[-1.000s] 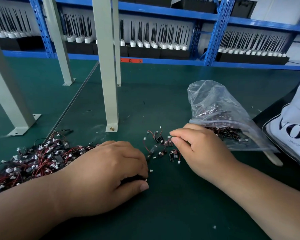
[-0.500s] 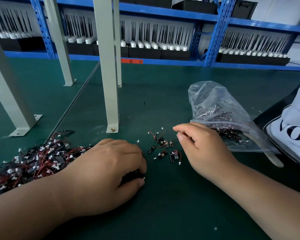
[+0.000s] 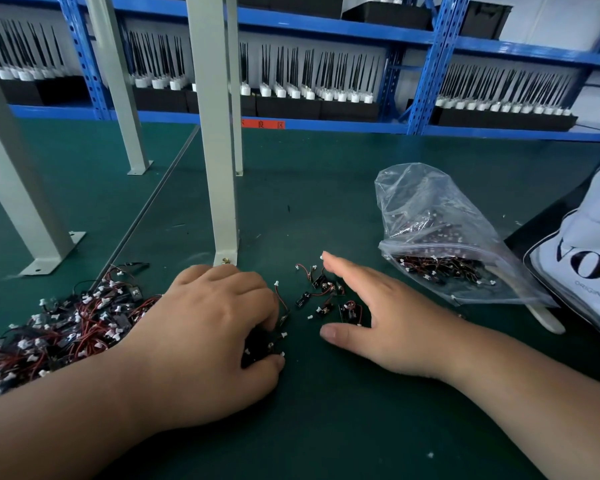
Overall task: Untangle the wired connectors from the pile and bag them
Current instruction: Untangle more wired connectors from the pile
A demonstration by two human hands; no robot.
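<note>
A tangled pile of wired connectors (image 3: 59,327), red and black wires with white plugs, lies at the left on the green mat. My left hand (image 3: 205,334) rests beside it with fingers curled round a small bunch of connectors (image 3: 262,348). Several separated connectors (image 3: 323,296) lie loose between my hands. My right hand (image 3: 385,320) lies spread flat just right of them, fingers straight and thumb out, holding nothing. A clear zip bag (image 3: 440,244) partly filled with connectors lies on its side at the right, its mouth toward my right hand.
A grey metal post (image 3: 219,150) is bolted to the mat just behind my left hand, with more posts (image 3: 21,188) further left. Blue shelving (image 3: 430,71) with rows of black antennas runs along the back. A white printed bag (image 3: 589,258) sits at the right edge.
My right hand has opened from a pinch over the loose connectors to a flat spread. My left hand has stayed curled on its bunch.
</note>
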